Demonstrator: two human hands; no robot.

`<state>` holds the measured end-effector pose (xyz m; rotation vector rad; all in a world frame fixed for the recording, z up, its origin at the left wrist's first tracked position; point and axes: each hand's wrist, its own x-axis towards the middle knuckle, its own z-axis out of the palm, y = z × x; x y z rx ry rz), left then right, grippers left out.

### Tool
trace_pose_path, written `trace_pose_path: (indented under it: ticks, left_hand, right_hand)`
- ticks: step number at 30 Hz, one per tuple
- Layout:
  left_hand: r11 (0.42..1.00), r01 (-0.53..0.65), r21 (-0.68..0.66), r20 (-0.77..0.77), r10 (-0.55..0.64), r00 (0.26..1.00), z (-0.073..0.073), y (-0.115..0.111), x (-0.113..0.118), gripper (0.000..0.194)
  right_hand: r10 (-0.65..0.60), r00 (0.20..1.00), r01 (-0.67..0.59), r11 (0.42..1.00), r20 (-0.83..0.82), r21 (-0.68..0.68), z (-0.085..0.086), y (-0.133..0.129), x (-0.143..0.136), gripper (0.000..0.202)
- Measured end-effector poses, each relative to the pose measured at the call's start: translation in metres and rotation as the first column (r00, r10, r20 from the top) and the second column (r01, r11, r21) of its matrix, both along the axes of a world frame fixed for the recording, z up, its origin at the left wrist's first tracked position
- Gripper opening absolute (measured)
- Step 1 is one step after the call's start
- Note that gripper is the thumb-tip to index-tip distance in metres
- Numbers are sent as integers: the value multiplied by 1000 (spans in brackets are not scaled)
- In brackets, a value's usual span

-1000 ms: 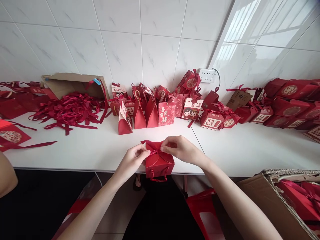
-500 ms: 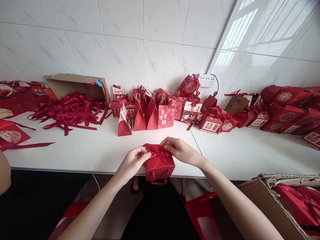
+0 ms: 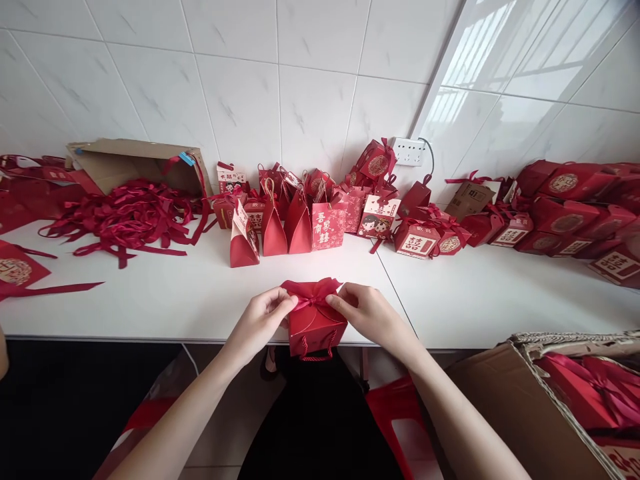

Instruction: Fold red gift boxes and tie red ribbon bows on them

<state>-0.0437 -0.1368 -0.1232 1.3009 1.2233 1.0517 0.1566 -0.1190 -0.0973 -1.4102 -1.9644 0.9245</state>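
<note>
A red gift box (image 3: 316, 332) with a twisted cord handle stands at the table's front edge, right before me. Across its top lies a dark red ribbon bow (image 3: 313, 299). My left hand (image 3: 267, 313) pinches the bow's left side between thumb and fingers. On the other side, my right hand (image 3: 363, 310) has its thumb and fingers closed on the bow's right side. The cord handle (image 3: 316, 357) hangs down the side of the box facing me.
Cut ribbons (image 3: 135, 217) spill from a cardboard box (image 3: 145, 157) at back left. Red gift boxes (image 3: 300, 230) line the wall, with more stacked (image 3: 570, 220) at right. A large carton (image 3: 530, 400) of boxes stands front right. A power strip (image 3: 407, 151) is on the wall.
My right fingers have shifted down and outward along the bow, whose loops look more spread. The other person's hand at far left has gone out of view. The camera view has shifted slightly.
</note>
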Motion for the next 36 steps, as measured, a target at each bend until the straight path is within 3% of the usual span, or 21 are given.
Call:
trace_pose_path:
  ticks: [5,10,16,21,25,30,34,36]
  left_hand:
    - [996,63,-70,53,-59,997,7,3,-4,29]
    - [983,176,-59,16,-175,984,9,5,-13,31]
    - [965,261,-12,-114,-260,959,6,9,-21,32]
    - [964,261,55,-209,-245,947,4,10,-22,30]
    - [969,231,90,-196,-210,958,-5,12,-22,31]
    - [979,176,102,-71,-170,983,-21,21,-21,33]
    - [990,123,71,-23,-121,992,-24,15,-19,32]
    - [993,87,74,-28,-85,996,-23,7,-18,41]
  right_hand:
    - [107,934,-177,967,-341,-183,-12,15,3,40]
    - [33,788,-271,915,-615,-298,-25,19,6,41]
    - [-26,653,-340,883,-757,-323,-42,20,6,34]
    - [-83,594,-350,869,-800,-350,-47,20,6,38]
    - [-123,591,-337,861,-798,-382,-47,18,5,40]
    - [-133,595,-296,880,-793,-370,-53,16,2,42]
    - [-57,697,-192,946,-714,-262,-59,12,8,43]
    - [-57,753,-98,975,-656,-198,-63,9,13,42]
